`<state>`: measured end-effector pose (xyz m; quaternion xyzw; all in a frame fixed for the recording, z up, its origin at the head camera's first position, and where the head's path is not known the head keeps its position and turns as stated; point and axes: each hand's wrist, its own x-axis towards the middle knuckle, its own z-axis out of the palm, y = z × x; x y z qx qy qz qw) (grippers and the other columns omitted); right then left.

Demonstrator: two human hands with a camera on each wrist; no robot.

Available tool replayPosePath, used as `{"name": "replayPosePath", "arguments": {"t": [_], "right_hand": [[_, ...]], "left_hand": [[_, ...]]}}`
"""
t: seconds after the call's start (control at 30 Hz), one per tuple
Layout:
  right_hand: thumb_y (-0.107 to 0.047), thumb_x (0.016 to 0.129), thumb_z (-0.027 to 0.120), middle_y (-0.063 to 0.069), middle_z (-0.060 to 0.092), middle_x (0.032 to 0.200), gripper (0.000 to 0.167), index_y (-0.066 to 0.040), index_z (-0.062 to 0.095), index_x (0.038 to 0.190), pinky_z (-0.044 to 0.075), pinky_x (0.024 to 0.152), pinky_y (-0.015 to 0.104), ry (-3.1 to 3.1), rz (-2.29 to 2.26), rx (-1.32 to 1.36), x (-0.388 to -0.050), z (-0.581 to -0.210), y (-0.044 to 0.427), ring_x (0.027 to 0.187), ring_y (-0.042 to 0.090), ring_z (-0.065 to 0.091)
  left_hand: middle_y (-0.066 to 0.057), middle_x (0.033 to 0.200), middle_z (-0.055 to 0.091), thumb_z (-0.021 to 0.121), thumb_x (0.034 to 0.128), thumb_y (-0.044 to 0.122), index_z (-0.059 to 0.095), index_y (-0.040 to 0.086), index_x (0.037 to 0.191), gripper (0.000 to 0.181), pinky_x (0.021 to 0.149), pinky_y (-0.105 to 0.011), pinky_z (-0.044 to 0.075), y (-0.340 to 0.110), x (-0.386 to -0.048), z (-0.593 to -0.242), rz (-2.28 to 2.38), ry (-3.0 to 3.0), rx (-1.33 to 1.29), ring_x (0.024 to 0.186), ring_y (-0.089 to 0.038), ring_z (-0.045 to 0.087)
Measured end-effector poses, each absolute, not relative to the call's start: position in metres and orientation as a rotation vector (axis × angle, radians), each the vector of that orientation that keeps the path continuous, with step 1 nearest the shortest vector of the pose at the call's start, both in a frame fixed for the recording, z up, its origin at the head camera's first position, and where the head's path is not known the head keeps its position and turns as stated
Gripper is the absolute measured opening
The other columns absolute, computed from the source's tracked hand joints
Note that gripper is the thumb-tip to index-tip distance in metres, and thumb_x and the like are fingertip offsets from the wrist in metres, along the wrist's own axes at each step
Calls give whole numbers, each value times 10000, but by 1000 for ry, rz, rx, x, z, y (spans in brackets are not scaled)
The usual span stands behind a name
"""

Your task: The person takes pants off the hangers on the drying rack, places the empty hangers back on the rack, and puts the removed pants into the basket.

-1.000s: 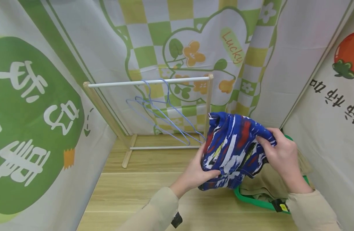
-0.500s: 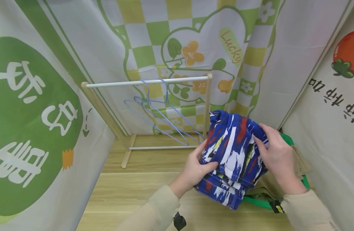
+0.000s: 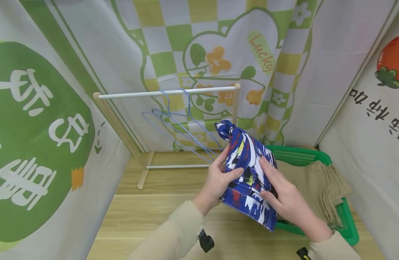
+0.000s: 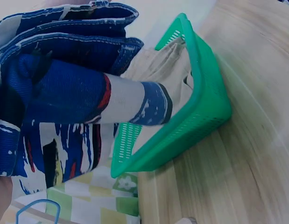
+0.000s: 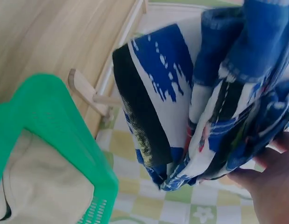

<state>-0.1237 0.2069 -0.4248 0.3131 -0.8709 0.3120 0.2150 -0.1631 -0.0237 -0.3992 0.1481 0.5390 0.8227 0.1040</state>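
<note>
A folded blue garment (image 3: 246, 173) with white, red, yellow and black paint-like streaks is held up in front of the rack; its exact kind is unclear. My left hand (image 3: 214, 182) grips its left side, the thumb lying on top of the cloth. On the right side of the garment, my right hand (image 3: 288, 198) rests with fairly straight fingers and the thumb apart. A twisted bunch of cloth sticks up at the garment's upper left. In the left wrist view, a tube-like part of the garment (image 4: 130, 100) extends toward the basket.
A green plastic basket (image 3: 350, 224) holding beige cloth (image 3: 311, 184) stands on the wooden surface (image 3: 134, 224) at right. Behind my left hand is a small rack (image 3: 167, 92) with blue wire hangers (image 3: 189, 135) on its white bar. Printed curtains (image 3: 173, 39) enclose the space.
My right hand has let go of the garment's upper right edge and moved down and left onto its front. The garment has shifted left and turned, uncovering more of the basket.
</note>
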Motion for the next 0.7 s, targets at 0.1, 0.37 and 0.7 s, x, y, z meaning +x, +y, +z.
{"name": "replayPosePath", "arguments": {"t": [0.1,0.37,0.7], "right_hand": [[-685,972,473,200,211,1679,961,-16,219,1614,100,1255,222,-2409,858,891,-115,-429,200,1546,350,223],[-630,1010,424,313,251,1621,896,60,263,1559,198,1231,630,-2224,550,755,-103,-448,177,1456,542,283],[-260,1090,490,249,681,1256,421,69,602,1329,562,921,584,-1844,406,519,-120,-438,177,1064,463,684]], "left_hand": [[-187,1358,631,709,904,22,391,365,1566,811,928,-419,601,-22,-165,-398,2441,1570,437,1078,-259,710],[-163,1325,650,704,909,3,434,341,1543,767,909,-398,608,-13,-167,-394,2533,1474,365,1077,-247,706],[-142,1362,635,684,921,-13,433,399,1530,777,918,-411,603,-4,-169,-389,2530,1368,367,1098,-254,698]]}}
